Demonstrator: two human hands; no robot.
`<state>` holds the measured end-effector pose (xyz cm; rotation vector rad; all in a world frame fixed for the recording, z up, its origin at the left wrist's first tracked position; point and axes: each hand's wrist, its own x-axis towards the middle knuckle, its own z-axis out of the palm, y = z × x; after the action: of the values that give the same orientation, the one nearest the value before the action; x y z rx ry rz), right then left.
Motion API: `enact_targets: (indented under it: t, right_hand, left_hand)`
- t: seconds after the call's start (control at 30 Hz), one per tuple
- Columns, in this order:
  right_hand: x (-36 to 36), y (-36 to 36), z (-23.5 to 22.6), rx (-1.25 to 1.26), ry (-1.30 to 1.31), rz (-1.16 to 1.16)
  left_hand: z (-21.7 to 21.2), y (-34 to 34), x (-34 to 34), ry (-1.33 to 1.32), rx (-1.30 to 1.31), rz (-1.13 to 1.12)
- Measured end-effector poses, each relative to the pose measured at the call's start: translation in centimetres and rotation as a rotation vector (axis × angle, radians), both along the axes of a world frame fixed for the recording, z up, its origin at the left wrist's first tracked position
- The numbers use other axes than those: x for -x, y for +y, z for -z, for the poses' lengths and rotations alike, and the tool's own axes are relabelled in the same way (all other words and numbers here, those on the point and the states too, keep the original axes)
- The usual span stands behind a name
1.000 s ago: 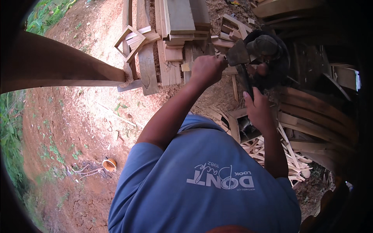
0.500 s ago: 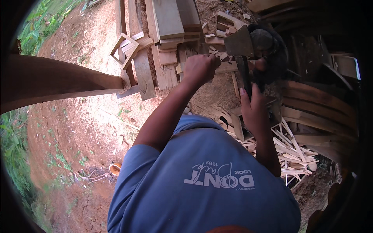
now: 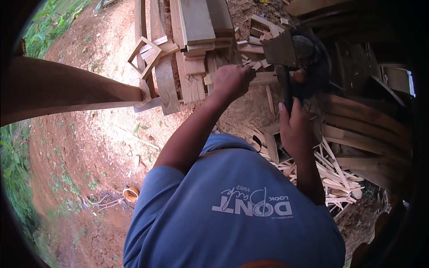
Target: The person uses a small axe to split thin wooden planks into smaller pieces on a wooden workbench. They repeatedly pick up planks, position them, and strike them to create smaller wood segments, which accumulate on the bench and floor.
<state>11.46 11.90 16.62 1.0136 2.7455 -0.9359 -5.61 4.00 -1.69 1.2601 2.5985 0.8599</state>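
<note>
Both bare arms reach forward and up from the blue shirt (image 3: 232,214). The left hand (image 3: 230,82) is closed in a fist, well above the shirt. The right hand (image 3: 295,129) is nearer it, fingers extended upward.

Left hand (image 3: 231,80) fisted round short wood piece (image 3: 263,78), held w/ end toward grey machine (image 3: 290,51). Right hand (image 3: 295,127) on machine's dark handle (image 3: 286,87). Offcuts (image 3: 335,174) piled below; planks (image 3: 196,27) stacked behind on red dirt (image 3: 89,147).
</note>
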Motion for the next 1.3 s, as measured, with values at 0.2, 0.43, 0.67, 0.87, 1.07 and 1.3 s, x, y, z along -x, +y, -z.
enact_targets:
  t: [0.2,0.43,0.67,0.87,1.07,1.3]
  right_hand:
    - [-2.1,0.9,3.8,-0.12,-0.037,-0.154]
    - [-1.5,-0.2,2.6,-0.039,0.092,-0.066]
    - [-2.1,0.1,1.7,-0.023,-0.009,-0.054]
    - [-1.7,-0.2,3.3,-0.09,-0.058,-0.062]
    - [-2.3,-0.5,3.0,-0.065,-0.024,-0.11]
    - [-1.9,-1.0,3.1,-0.24,0.062,-0.118]
  left_hand:
    - [-0.4,0.1,0.0,-0.012,0.011,0.009]
    - [-0.8,-0.1,0.1,-0.016,-0.032,0.01]
    - [0.5,-0.2,-0.6,0.015,0.019,-0.011]
    - [-0.8,0.2,0.0,-0.02,0.035,0.038]
    - [0.2,0.1,0.1,0.001,0.033,0.004]
    - [-0.1,0.5,0.3,-0.036,0.052,0.0]
